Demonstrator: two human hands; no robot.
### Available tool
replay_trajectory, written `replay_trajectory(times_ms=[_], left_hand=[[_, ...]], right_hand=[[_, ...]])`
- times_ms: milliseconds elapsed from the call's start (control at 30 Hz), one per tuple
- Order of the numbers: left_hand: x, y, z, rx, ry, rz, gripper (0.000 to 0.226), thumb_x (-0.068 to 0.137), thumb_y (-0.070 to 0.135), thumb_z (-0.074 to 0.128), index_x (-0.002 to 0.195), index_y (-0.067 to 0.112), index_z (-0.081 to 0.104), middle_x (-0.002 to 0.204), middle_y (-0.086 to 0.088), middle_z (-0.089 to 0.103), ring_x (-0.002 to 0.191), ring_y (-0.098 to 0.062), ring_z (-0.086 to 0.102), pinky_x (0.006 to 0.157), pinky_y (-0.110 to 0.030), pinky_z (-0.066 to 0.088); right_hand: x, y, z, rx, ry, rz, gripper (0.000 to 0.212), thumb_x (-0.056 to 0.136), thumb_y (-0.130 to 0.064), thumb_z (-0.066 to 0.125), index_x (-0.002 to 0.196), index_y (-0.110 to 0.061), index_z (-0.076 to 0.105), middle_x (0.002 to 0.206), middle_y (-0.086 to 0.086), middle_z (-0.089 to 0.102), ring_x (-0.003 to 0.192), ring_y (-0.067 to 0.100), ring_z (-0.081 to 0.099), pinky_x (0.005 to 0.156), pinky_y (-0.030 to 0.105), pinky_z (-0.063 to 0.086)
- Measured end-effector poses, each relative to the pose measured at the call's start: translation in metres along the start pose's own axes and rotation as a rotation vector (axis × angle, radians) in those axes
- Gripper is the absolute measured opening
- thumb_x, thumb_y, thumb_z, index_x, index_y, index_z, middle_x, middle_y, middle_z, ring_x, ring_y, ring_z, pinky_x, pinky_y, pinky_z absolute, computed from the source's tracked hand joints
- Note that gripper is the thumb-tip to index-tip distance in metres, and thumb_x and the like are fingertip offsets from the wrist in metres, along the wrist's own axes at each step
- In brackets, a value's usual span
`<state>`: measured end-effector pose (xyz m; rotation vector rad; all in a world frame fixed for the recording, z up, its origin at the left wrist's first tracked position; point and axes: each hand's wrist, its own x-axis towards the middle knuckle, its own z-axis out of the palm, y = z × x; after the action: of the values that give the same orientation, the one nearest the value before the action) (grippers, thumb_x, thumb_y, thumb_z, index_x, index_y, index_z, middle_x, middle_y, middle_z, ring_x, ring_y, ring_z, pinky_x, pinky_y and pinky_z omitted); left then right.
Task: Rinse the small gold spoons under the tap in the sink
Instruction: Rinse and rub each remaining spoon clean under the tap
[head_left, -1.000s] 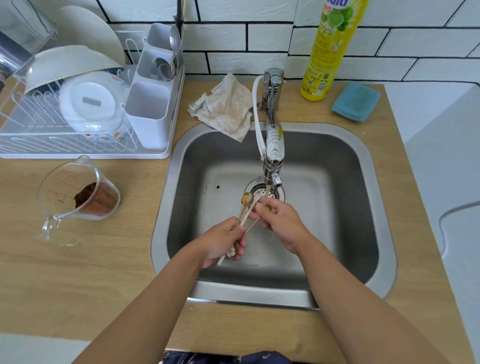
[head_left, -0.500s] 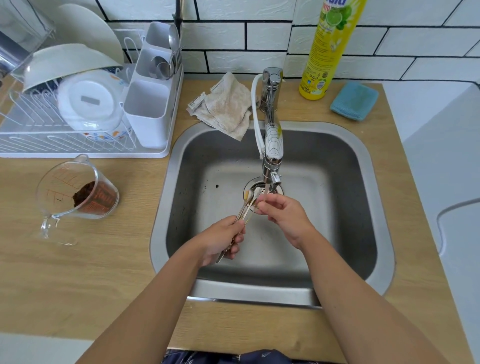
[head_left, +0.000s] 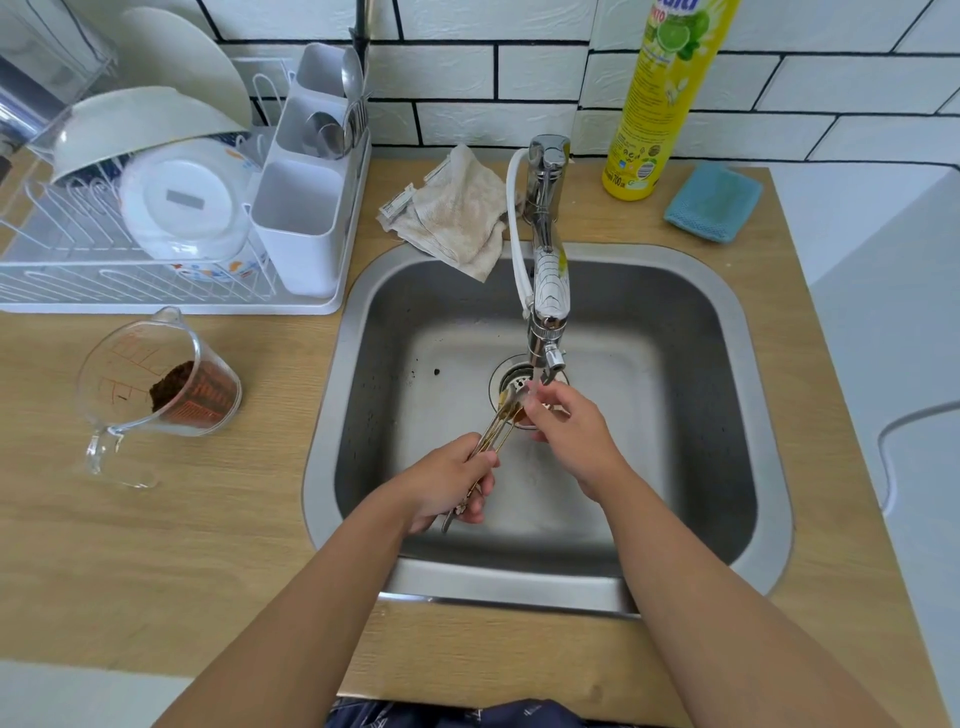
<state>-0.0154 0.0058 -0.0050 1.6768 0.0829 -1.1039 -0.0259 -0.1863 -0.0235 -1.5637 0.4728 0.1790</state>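
On the wooden worktop (head_left: 156, 545) a steel sink (head_left: 701, 364) takes up the middle, and over its basin a person works with both bare hands below the tap (head_left: 545, 291). To the left stands a white dish rack (head_left: 156, 291) loaded with bowls and plates, its cutlery caddy (head_left: 298, 228) just beside the sink rim; nearer me a clear measuring jug (head_left: 156, 384) lies tipped with brown grounds inside. Behind the basin are a crumpled cloth (head_left: 457, 218), a yellow detergent bottle (head_left: 660, 98) and a blue sponge (head_left: 714, 202). None of these blocks the hands; only the tap nozzle hangs close above them. The left hand (head_left: 447, 483) has its grip closed around the handles of the small gold spoons (head_left: 496, 426), which slant up toward the spout with their bowls over the drain (head_left: 511, 379). The right hand (head_left: 571, 426) pinches at the bowl ends, fingers pressed on them right under the nozzle; whether water runs is hard to tell, though a faint stream seems there. The risk, as I judge it, is a wet, thin spoon slipping from the bundle while the right hand rubs, dropping onto the drain below. Knuckles could also knock the nozzle, and a strong stream off the bowls could splash the worktop.
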Motion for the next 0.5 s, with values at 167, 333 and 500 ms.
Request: replay_trajectory(times_ms=[167,333,500], left_hand=[[-0.0006,0.0051,0.0017,-0.009,0.000,-0.013,0.026,0.105,0.036,0.041,0.107,0.015,0.055,0.075,-0.002,0.063,0.056,-0.014,0.056,0.063,-0.033,0.055],[-0.0010,0.0085,0.0053,-0.034,0.074,0.030,0.025,0.107,0.029,0.043,0.113,0.007,0.054,0.080,-0.008,0.057,0.053,-0.014,0.049,0.054,-0.029,0.050],[-0.0013,0.0077,0.0036,0.004,0.049,0.041,0.017,0.105,0.027,0.047,0.113,0.014,0.056,0.081,-0.007,0.057,0.054,-0.013,0.050,0.060,-0.033,0.053]], right_hand=[[0.0008,-0.0002,0.0001,0.005,0.037,0.039,0.007,0.098,-0.023,0.066,0.092,-0.023,0.069,0.083,-0.011,0.076,0.076,0.004,0.071,0.067,0.023,0.052],[0.0016,0.0028,0.0014,0.009,0.040,0.029,0.009,0.101,-0.017,0.061,0.099,-0.020,0.070,0.092,0.001,0.075,0.070,0.006,0.068,0.068,0.023,0.057],[0.0030,0.0028,0.0023,0.041,0.034,0.040,0.017,0.098,-0.008,0.064,0.107,-0.022,0.069,0.105,0.006,0.072,0.095,0.018,0.070,0.068,0.020,0.058]])
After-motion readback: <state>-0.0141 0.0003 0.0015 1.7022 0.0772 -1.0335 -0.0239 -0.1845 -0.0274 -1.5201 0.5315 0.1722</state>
